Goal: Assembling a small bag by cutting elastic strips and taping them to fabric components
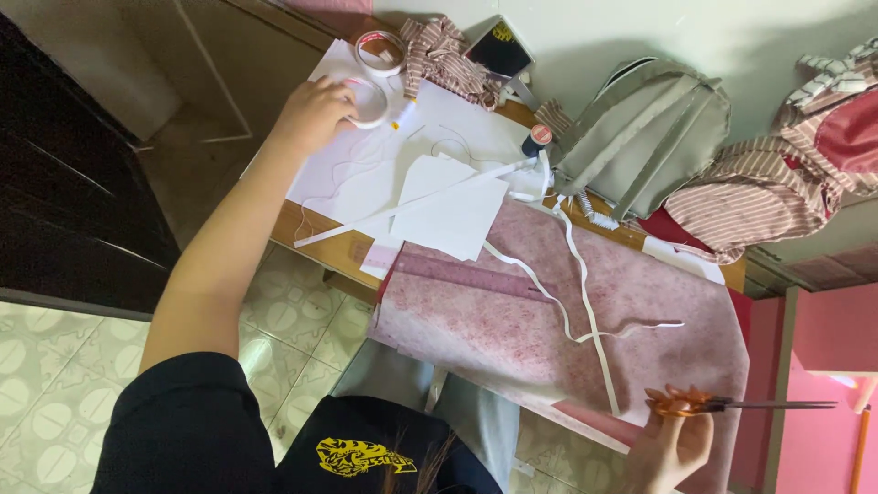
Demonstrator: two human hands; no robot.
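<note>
My left hand (314,112) reaches to the far left of the desk and rests its fingers on a white roll of tape (368,101) lying on white paper (384,160). My right hand (670,446) is low at the right, gripping scissors (722,403) with orange handles, blades pointing right. Between the hands lies a large pink mottled sheet (549,329) with thin white strips (585,302) across it and a pink ruler (466,274) along its upper edge.
A second tape roll (380,50), striped cloth (444,57), a dark phone (500,50) and a thread spool (540,137) sit at the desk's back. A grey backpack (645,133) and more striped fabric (759,197) lie right. Tiled floor (55,366) is below left.
</note>
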